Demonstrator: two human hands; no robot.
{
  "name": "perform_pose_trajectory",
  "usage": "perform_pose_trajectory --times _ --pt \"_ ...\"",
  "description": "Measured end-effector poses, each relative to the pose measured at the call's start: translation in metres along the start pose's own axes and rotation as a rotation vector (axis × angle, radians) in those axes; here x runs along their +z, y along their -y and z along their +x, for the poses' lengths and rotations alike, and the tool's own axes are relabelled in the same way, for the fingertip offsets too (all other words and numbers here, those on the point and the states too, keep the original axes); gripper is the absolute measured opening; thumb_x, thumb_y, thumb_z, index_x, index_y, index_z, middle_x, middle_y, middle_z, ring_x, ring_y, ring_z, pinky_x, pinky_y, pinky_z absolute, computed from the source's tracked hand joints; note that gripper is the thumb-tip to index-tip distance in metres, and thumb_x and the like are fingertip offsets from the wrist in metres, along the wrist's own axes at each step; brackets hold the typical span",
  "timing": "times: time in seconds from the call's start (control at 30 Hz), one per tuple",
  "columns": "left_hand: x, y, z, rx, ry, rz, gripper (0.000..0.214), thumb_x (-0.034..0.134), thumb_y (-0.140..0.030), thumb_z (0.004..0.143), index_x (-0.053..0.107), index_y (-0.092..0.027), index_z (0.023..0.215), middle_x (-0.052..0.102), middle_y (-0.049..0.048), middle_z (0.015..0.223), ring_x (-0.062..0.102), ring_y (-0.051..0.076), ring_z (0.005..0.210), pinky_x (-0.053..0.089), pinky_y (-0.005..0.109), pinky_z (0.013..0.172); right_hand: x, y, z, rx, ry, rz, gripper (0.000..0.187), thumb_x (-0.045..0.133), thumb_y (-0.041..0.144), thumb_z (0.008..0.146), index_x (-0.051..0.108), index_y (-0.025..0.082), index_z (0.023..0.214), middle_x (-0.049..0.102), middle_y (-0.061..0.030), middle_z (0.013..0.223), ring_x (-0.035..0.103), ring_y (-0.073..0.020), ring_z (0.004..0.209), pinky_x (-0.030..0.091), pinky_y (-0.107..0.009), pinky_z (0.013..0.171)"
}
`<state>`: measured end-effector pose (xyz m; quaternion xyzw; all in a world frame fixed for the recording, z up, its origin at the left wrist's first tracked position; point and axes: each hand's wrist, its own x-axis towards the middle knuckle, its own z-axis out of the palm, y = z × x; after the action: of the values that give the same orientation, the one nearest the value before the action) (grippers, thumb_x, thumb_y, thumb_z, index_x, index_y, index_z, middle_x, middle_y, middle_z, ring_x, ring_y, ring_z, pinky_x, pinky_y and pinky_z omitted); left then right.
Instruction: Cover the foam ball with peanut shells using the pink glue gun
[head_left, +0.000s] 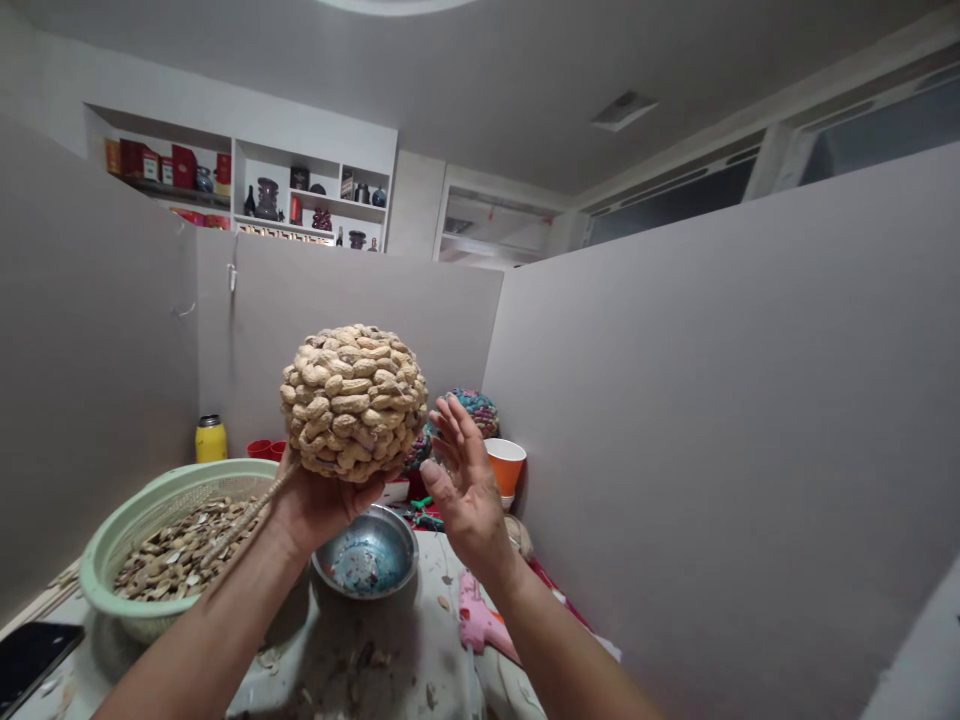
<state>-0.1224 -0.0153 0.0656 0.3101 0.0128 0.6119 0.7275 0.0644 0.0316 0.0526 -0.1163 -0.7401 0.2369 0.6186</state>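
Holding and checking a shell-covered ball. The left hand (319, 510) is cupping the peanut-shell ball (352, 400) from beneath, bearing it well above the tabletop (424, 655); a thin rod (238, 528) is slanting from the ball's underside past the left wrist. The right hand (476, 495) is holding nothing: its fingers and thumb are standing wide, just beside the ball's right flank and seemingly apart from it. Below the left hand, a metal bowl (364, 530) is resting; to that hand's left, a green colander (101, 565) is containing loose shells (176, 550). Below the right hand, a pink glue gun (474, 612) is lying. The step in hand is probably presenting the surface for inspection or turning; the next move is presumably calling for light right-hand contact while the left palm is keeping the weight balanced.
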Motion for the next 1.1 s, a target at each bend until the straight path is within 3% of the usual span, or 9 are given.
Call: perform_pose_trajectory --times 0.2,0.3,0.43,0.57,0.73,0.83,0.93,1.03,1.1 --pt "-0.002 -0.004 0.000 0.053 -0.015 0.030 0.071 0.043 -0.050 0.096 0.019 -0.024 0.157 0.067 0.0170 0.130 0.068 0.034 0.112 0.059 0.044 0.086 0.010 0.013 -0.014 -0.326 -0.017 -0.273 0.071 0.062 0.034 0.092 0.026 0.039 0.153 0.028 -0.0032 0.160 0.026 -0.0326 0.147 0.028 -0.061 0.117" --pt "0.004 -0.002 0.000 0.145 -0.039 0.049 0.069 0.044 -0.054 0.095 0.027 -0.028 0.155 0.067 0.0141 0.131 0.068 0.033 0.112 0.058 0.046 0.088 0.019 0.016 -0.019 -0.378 -0.020 -0.324 0.071 0.064 0.036 0.091 0.029 0.037 0.152 0.028 -0.0044 0.159 0.028 -0.0336 0.146 0.026 -0.061 0.118" --pt "0.011 0.001 0.000 0.273 -0.101 0.112 0.071 0.045 -0.062 0.092 0.037 -0.025 0.152 0.068 0.0141 0.129 0.069 0.032 0.109 0.058 0.045 0.089 0.030 0.015 -0.022 -0.271 -0.006 -0.322 0.072 0.063 0.044 0.091 0.028 0.035 0.153 0.027 -0.0069 0.159 0.026 -0.0352 0.146 0.026 -0.062 0.117" --pt "0.011 0.000 0.000 0.309 -0.091 0.117 0.065 0.044 -0.064 0.092 0.047 -0.027 0.145 0.072 0.0109 0.122 0.071 0.031 0.104 0.061 0.044 0.082 0.036 0.010 -0.023 -0.219 0.019 -0.325 0.066 0.058 0.044 0.093 0.030 0.034 0.152 0.026 -0.0079 0.160 0.024 -0.0357 0.147 0.026 -0.064 0.116" --pt "0.012 0.001 -0.001 0.394 -0.154 0.173 0.063 0.043 -0.066 0.092 0.046 -0.033 0.145 0.074 0.0072 0.118 0.071 0.030 0.105 0.060 0.045 0.084 0.039 0.009 -0.024 -0.186 0.010 -0.300 0.067 0.060 0.043 0.092 0.031 0.031 0.152 0.026 -0.0091 0.160 0.025 -0.0345 0.147 0.027 -0.061 0.117" --pt "0.018 0.003 -0.002 0.507 -0.261 0.274 0.060 0.040 -0.066 0.093 0.045 -0.037 0.145 0.071 0.0048 0.125 0.066 0.031 0.116 0.058 0.047 0.089 0.040 0.014 -0.025 -0.119 -0.050 -0.216 0.060 0.062 0.043 0.091 0.041 0.027 0.145 0.042 -0.0110 0.151 0.038 -0.0324 0.140 0.033 -0.056 0.115" --pt "0.024 0.005 -0.004 0.608 -0.301 0.349 0.056 0.041 -0.063 0.094 0.045 -0.039 0.144 0.068 0.0025 0.131 0.062 0.031 0.122 0.058 0.044 0.090 0.041 0.018 -0.024 0.046 -0.036 -0.063 0.034 0.059 0.044 0.093 0.061 0.024 0.120 0.066 -0.0088 0.118 0.062 -0.0272 0.111 0.049 -0.046 0.099" --pt "0.027 0.007 -0.005 0.684 -0.309 0.394 0.055 0.048 -0.061 0.093 0.044 -0.042 0.144 0.066 0.0005 0.134 0.059 0.030 0.126 0.058 0.041 0.089 0.042 0.018 -0.023 0.181 0.013 0.043 0.027 0.057 0.046 0.094 0.067 0.023 0.103 0.070 -0.0060 0.099 0.067 -0.0239 0.093 0.054 -0.040 0.086" --pt "0.027 0.008 -0.004 0.717 -0.301 0.422 0.055 0.051 -0.059 0.092 0.045 -0.042 0.144 0.064 0.0001 0.136 0.057 0.029 0.128 0.058 0.038 0.089 0.041 0.016 -0.021 0.171 -0.054 0.036 0.030 0.059 0.046 0.093 0.064 0.024 0.113 0.069 -0.0069 0.109 0.066 -0.0240 0.096 0.054 -0.040 0.086"
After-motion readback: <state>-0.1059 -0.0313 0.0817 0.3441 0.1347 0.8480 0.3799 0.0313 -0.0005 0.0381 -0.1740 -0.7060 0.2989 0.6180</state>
